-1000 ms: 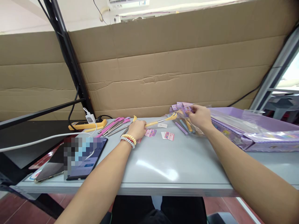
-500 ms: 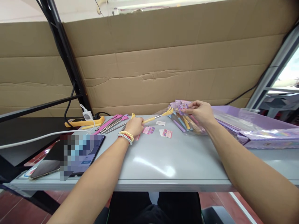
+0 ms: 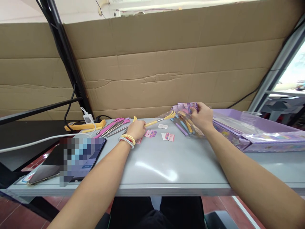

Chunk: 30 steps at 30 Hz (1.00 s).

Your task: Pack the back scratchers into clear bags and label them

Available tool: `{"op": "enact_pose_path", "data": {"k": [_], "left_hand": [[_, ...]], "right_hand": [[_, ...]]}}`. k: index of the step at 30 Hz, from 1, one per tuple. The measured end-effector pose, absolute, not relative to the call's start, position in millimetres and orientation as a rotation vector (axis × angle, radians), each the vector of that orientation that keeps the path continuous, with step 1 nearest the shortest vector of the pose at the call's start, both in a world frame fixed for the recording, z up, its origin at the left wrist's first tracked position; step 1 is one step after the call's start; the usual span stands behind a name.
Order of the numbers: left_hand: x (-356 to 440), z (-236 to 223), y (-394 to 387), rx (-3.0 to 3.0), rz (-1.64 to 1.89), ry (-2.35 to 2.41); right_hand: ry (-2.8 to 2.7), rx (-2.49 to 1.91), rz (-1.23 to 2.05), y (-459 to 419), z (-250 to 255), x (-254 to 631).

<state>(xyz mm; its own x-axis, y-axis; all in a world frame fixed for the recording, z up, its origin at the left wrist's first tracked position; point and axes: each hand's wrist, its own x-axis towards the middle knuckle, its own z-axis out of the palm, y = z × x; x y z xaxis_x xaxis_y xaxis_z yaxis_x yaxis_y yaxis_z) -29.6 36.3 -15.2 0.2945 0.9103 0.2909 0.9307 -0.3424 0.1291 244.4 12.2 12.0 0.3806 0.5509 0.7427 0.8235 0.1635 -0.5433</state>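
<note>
My left hand point(image 3: 136, 129), with coiled bands on its wrist, is closed around the yellow handle of a back scratcher point(image 3: 156, 121). Its metal rod points right and ends in a yellow claw. Clear plastic shows around the claw end. At the right, my right hand point(image 3: 202, 118) pinches a clear bag with a purple header card point(image 3: 192, 107). Under that hand lie several bagged back scratchers point(image 3: 182, 124) with blue, purple and yellow handles. Pink and silver back scratchers point(image 3: 111, 127) rest left of my left hand. Small printed cards point(image 3: 168, 136) lie between the hands.
A purple box point(image 3: 264, 143) holding clear plastic stands on the right of the grey table point(image 3: 152, 165). On the left are a tablet point(image 3: 90, 162), a dark phone point(image 3: 45, 168), a yellow power strip point(image 3: 100, 123) and a white cable point(image 3: 47, 143). Cardboard point(image 3: 152, 73) stands behind.
My right hand has shifted slightly and turned, its fingers now lower on the pile, with the purple header card moved a little right and up. My left hand keeps the back scratcher nearly still.
</note>
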Motion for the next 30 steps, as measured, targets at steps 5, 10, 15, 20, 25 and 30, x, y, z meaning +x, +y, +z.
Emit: {"op": "enact_pose_path", "data": {"k": [5,10,15,20,25,30], "left_hand": [[-28,-13,33,-2.491,-0.479,-1.766],[-28,-14,33,-2.499,-0.479,-1.754],[-27,-14,33,-2.496,-0.481,-1.746],[-25,-12,31,-2.496,-0.466,-1.745],[-25,-11,30,-2.494,-0.507,-1.697],[-26,-12,31,-2.483,-0.519,-1.699]], "right_hand": [[-1.226,-1.506,-0.316,13,13,246],[-1.120,-1.471,-0.155,16,14,249],[-1.067,-1.409,-0.057,17,14,251],[-1.098,-1.378,-0.002,22,12,254],[-1.172,-1.345,0.072,20,12,253],[-1.294,-1.299,0.166,15,13,246]]}}
